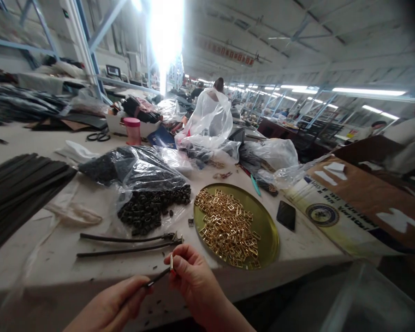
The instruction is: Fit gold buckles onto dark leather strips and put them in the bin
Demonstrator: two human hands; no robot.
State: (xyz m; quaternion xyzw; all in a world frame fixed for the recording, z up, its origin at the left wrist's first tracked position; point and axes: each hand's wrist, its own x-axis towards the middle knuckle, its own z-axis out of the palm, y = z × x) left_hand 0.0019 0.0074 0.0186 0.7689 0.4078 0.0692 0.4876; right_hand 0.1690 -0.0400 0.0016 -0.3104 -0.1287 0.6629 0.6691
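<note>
I am gripping a thin, dark, leather-like strap (158,278) between the thumb and fingers of my left hand (124,299), and my right hand (197,281) is pinching a small, gold-coloured metal buckle (172,263) at the strap's tip; whether the strap is running through it, I can't tell. The strap is looking narrow and smooth, slanting upward between my hands, on the near left side of the round, shiny, gold-coloured tray (271,230). That tray is holding a loose heap of gold-coloured rectangular metal frames (224,226), spreading almost to its rim. Left of the tray, a clear plastic bag (138,168) is spilling small, black loops (148,210) onto the pale, cloth-covered desk (62,272). Two dark straps with metal end fittings (124,245) are lying between those loops and me, also left of the tray. Beyond the tray, farther left, a pink-lidded jar (133,131) is standing upright.
</note>
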